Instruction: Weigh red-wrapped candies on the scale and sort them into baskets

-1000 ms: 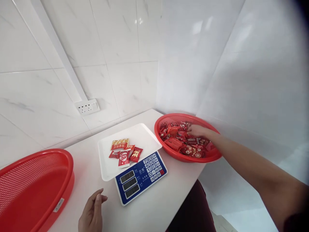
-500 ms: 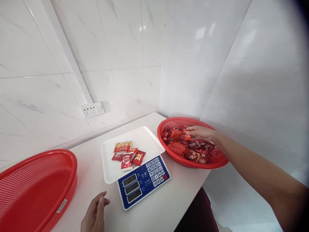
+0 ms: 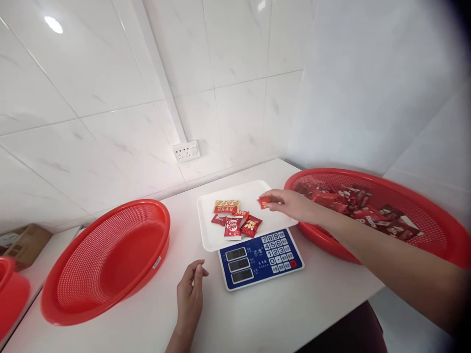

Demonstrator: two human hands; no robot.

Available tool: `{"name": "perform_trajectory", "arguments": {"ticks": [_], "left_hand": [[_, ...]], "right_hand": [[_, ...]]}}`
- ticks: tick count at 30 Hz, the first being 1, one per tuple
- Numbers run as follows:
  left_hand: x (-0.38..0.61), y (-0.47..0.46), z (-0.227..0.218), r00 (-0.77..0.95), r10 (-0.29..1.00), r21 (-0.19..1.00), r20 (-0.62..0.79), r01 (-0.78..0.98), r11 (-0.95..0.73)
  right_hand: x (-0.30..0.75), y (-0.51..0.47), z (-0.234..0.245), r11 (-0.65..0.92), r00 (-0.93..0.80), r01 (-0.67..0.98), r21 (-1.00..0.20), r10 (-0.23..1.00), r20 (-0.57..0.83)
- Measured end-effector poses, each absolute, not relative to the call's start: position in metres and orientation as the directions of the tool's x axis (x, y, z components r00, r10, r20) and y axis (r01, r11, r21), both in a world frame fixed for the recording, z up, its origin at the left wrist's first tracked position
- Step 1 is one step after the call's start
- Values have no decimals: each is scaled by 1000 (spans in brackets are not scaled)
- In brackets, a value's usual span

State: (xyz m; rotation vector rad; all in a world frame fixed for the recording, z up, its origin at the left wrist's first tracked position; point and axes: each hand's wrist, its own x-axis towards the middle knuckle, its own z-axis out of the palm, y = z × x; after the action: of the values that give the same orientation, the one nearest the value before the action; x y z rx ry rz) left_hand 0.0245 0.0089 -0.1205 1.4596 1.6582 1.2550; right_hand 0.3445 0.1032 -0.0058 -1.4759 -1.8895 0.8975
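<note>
Between its fingertips my right hand [image 3: 290,203] pinches a small red snack packet [image 3: 264,202] above the right side of the scale's white tray [image 3: 209,240]. Several snack packets lie in a cluster on that tray: a yellow-and-red one [image 3: 226,207], a red-and-white one [image 3: 233,228] and a dark red one [image 3: 251,226] among them. Below the tray, the blue panel of the digital scale [image 3: 259,260] shows its keys and displays. My left hand [image 3: 190,289] is loosely closed over the table, left of the scale, and no object shows in it.
At the right, partly behind my forearm, stands a large red basket [image 3: 331,172] with many red snack packets. An empty-looking red basket [image 3: 110,260] stands left of the scale. Farther left are another red container [image 3: 13,294] and a cardboard box [image 3: 31,245]. A wall socket [image 3: 186,151] is behind.
My right hand has moved left from the right basket to above the tray, carrying the small red packet. The view has turned left, bringing the cardboard box into sight.
</note>
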Motion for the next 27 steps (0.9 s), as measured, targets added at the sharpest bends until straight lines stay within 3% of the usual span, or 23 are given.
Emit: {"name": "perform_trajectory", "arguments": {"ticks": [3,7,19,27], "left_hand": [[23,7,-119,-220,962,912,164,405,-63],[24,5,-117,-228,954,915,196,392,-94],[23,2,-123,-184,969,913,167,400,-82],[23,3,-125,-188,968,912,169,403,-81]], "right_hand": [[326,101,-9,265,-286,640,-721,953,97],[324,79,-9,280,-279,684,-674,954,114],[360,9,-55,-87,186,665,-742,981,52],[345,11,-62,-89,198,695,-714,978,71]]}}
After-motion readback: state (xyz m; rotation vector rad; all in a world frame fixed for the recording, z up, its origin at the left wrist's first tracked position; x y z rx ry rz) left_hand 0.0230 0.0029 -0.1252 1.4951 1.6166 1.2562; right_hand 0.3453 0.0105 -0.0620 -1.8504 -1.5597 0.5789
